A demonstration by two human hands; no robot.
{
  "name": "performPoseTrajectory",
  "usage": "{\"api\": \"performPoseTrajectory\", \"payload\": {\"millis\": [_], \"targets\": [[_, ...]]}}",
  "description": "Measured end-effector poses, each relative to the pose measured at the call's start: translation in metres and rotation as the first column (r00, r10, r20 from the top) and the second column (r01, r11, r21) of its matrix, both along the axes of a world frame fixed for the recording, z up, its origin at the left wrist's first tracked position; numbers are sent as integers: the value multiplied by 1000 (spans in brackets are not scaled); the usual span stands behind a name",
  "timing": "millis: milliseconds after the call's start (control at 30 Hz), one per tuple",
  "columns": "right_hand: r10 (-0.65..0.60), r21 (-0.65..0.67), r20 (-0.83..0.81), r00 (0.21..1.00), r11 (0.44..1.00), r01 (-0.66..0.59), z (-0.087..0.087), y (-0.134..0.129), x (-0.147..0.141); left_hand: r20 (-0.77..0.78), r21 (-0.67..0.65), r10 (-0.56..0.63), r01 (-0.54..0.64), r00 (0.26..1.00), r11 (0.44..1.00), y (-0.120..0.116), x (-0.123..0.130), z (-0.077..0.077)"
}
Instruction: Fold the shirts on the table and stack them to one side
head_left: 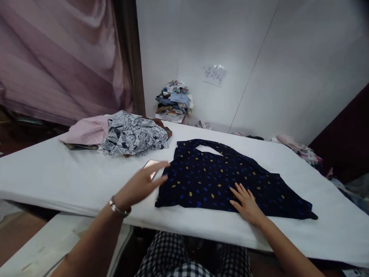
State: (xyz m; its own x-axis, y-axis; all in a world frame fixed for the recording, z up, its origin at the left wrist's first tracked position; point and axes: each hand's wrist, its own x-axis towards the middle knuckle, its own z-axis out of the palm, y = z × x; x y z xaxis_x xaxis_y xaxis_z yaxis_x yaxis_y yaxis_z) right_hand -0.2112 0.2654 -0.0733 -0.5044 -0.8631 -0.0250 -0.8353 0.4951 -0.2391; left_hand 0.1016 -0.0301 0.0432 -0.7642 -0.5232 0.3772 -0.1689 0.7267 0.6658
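A dark navy garment [204,178] with blue and yellow spots lies spread on the white-covered table [83,178]; white cloth shows through a gap near its upper edge. My right hand [245,203] rests on its lower part, fingers spread and holding nothing. At the garment's left side is my left hand [142,183], with a silver bracelet at the wrist; its fingers are apart and nothing is in them. A phone [152,166] lies partly hidden behind my left hand.
Patterned and pink clothes [132,134] are heaped at the table's back left. A tall stack of folded clothes [174,99] stands by the wall. More clothes [300,148] lie beyond the right back edge. A paper sign [214,75] hangs on the wall.
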Motion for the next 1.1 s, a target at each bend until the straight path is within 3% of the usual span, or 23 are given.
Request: {"api": "performPoseTrajectory", "payload": {"millis": [33,67,100,133,167,200,233,267,333,400,500,600,667,733,833,967,1100], "targets": [[30,-26,-5,1000,999,-30,6,-7,5,-263,69,96,-81,960,994,-7,-2,22],[70,-52,-10,997,996,-70,12,-15,11,-524,167,205,-136,827,977,-13,-6,44],[117,-74,-12,993,990,-117,19,-25,20,-733,269,283,-119,618,956,-17,-11,65],[167,-89,-7,986,982,-167,25,-37,29,-858,336,321,-33,401,941,-20,-17,85],[218,-96,2,976,971,-217,31,-48,40,-916,356,329,85,229,931,-21,-25,103],[270,-97,17,963,959,-267,35,-60,53,-941,333,312,203,131,921,-19,-34,119],[320,-93,36,947,944,-316,37,-72,65,-956,294,278,293,98,910,-14,-44,133],[367,-85,58,928,928,-362,38,-82,77,-967,256,232,346,111,903,-9,-57,145],[445,-57,109,889,896,-441,36,-97,99,-974,197,137,367,181,909,4,-85,160],[491,-27,157,857,869,-493,30,-106,113,-959,153,54,349,278,924,13,-116,163],[505,-29,211,837,859,-511,25,-107,120,-851,136,-41,295,524,946,6,-159,136],[489,-105,224,843,872,-478,27,-100,117,-510,122,0,72,860,990,-23,-191,78],[495,-138,212,842,869,-476,30,-95,114,-143,54,116,-109,983,993,-47,-201,33],[525,-132,209,825,851,-508,29,-91,114,140,-2,232,-234,963,972,-70,-204,-8],[561,-105,211,800,827,-552,23,-90,115,308,-25,352,-363,884,932,-101,-203,-50],[576,-99,186,796,817,-568,17,-89,115,419,-59,456,-478,785,877,-127,-210,-75],[570,-100,222,791,820,-563,21,-88,114,416,-106,489,-493,767,864,-140,-230,-87]]}}
